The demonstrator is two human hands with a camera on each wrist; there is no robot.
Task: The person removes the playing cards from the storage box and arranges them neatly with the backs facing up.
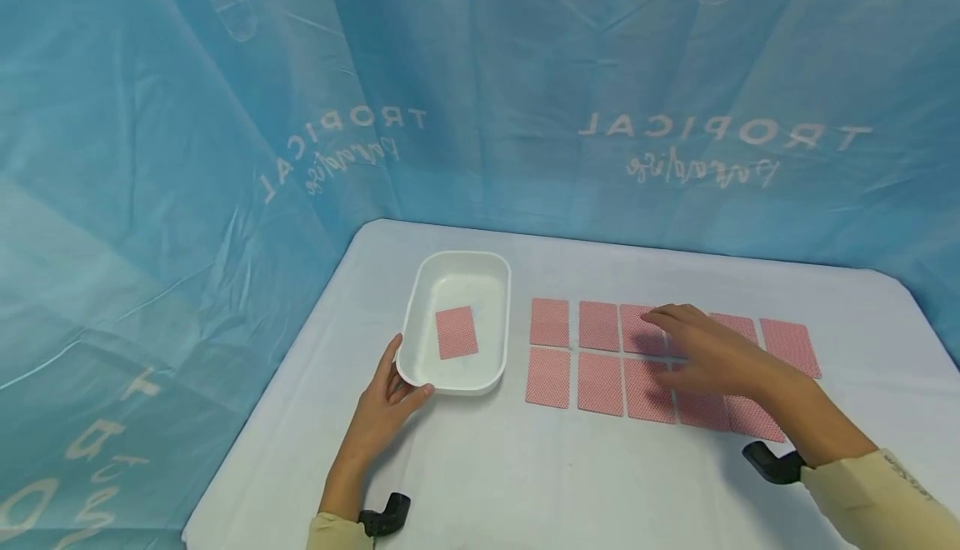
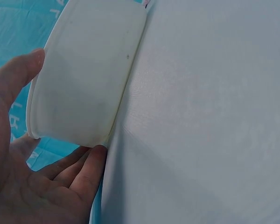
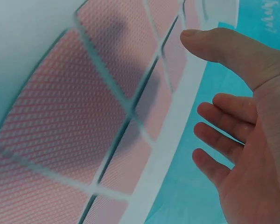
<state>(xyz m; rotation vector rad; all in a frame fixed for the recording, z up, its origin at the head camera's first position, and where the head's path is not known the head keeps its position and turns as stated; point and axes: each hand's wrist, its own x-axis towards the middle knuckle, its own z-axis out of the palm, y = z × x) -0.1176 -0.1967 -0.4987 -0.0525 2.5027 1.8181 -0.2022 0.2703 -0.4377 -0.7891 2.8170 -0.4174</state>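
Note:
On the left of the table, a white plastic tub (image 1: 491,371) holds one red-patterned playing card (image 1: 457,333), back side up. My left hand (image 1: 386,408) grips the tub's near left corner, thumb on the rim and fingers against the outer wall, as the left wrist view shows with the tub's side (image 2: 88,70). To the right, several playing cards (image 1: 600,383) lie back up in two rows. Above those cards hovers my right hand (image 1: 708,354), its fingers loosely extended and holding nothing; it hides part of the upper row. In the right wrist view, its shadow falls on the cards (image 3: 60,102).
A white cloth (image 1: 480,467) covers the table. Blue curtains (image 1: 525,75) with mirrored lettering hang behind and along the left side. A black wrist mount (image 1: 386,515) sits on the left wrist and another mount (image 1: 772,462) on the right.

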